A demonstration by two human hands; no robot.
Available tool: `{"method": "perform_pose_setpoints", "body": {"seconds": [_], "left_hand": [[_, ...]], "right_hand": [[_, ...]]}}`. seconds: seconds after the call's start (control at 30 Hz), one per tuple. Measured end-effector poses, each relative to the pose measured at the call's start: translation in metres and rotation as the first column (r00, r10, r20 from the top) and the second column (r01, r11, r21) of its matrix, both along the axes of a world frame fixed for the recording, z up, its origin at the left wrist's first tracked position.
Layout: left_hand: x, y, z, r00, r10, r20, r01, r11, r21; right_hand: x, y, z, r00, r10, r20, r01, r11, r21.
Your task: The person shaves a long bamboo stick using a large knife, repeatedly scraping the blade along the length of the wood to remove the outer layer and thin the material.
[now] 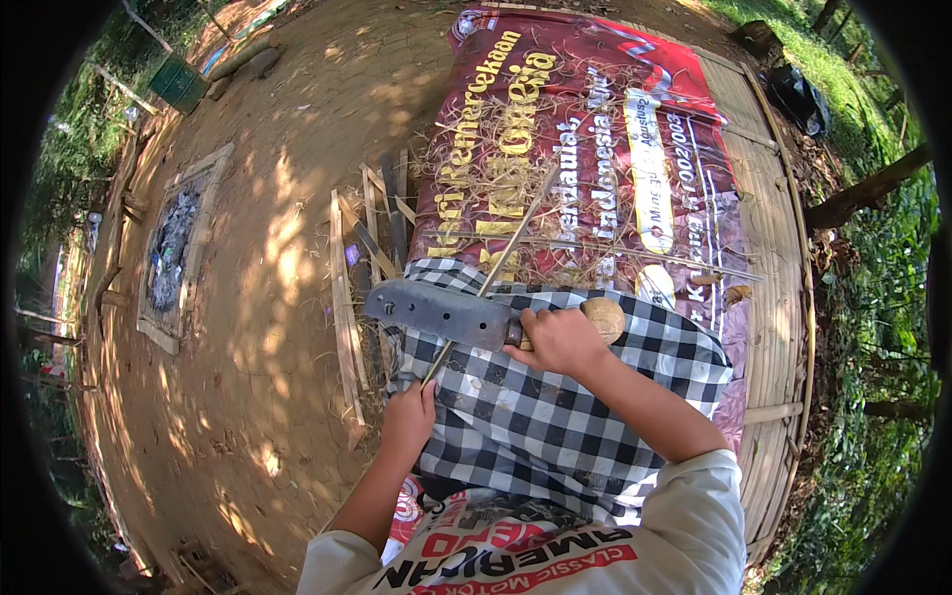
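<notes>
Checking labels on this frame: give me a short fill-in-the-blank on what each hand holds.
The right hand holds a broad knife by its ____ handle.
The left hand holds a thin bamboo ____.
A black-and-white ____ cloth covers the lap.
The knife blade lies ____ the strip.

Missing: wooden; strip; checked; across

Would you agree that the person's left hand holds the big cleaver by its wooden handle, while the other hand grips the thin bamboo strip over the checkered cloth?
Not quite: the head view shows the right hand on the cleaver, and the left hand grips the thin bamboo strip over the checkered cloth.
</notes>
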State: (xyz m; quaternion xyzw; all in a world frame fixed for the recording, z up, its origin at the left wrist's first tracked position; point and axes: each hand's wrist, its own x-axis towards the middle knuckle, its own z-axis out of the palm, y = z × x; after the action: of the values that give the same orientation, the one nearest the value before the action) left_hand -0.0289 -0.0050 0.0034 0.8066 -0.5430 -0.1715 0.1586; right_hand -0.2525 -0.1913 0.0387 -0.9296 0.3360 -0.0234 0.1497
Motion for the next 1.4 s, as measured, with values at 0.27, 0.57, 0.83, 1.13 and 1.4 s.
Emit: {"method": "perform_pose_setpoints", "body": {"seconds": [0.27, 0.57, 0.83, 1.13, 1.4], "left_hand": [[-0.001, -0.003, 0.003, 1.0, -0.012, -0.004, 0.012, 1.0, 0.027], [0.004, -0.005, 0.003, 0.996, -0.012, -0.093, 0.013, 1.0, 0.012], [0.006, -0.019, 0.024, 0.973, 0.009, -0.232, 0.008, 0.997, 0.072], [-0.014, -0.032, 0.046, 0.916, -0.023, -0.4, 0.052, 0.997, 0.061], [-0.019, -0.031, 0.048, 0.943, 0.038, -0.331, -0.016, 0.998, 0.067]], "right_hand": [[-0.089, -0.107, -0.003, 0.772, -0.635, 0.023, 0.631, 0.762, -0.144], [-0.155, -0.08, 0.021, 0.567, -0.814, 0.127, 0.812, 0.578, 0.075], [-0.065, -0.027, 0.037, 0.669, -0.634, 0.387, 0.482, 0.767, 0.424], [-0.014, 0.034, 0.024, 0.753, -0.541, 0.376, 0.242, 0.758, 0.606], [-0.036, 0.045, 0.023, 0.641, -0.7, 0.315, 0.32, 0.617, 0.719]]}}
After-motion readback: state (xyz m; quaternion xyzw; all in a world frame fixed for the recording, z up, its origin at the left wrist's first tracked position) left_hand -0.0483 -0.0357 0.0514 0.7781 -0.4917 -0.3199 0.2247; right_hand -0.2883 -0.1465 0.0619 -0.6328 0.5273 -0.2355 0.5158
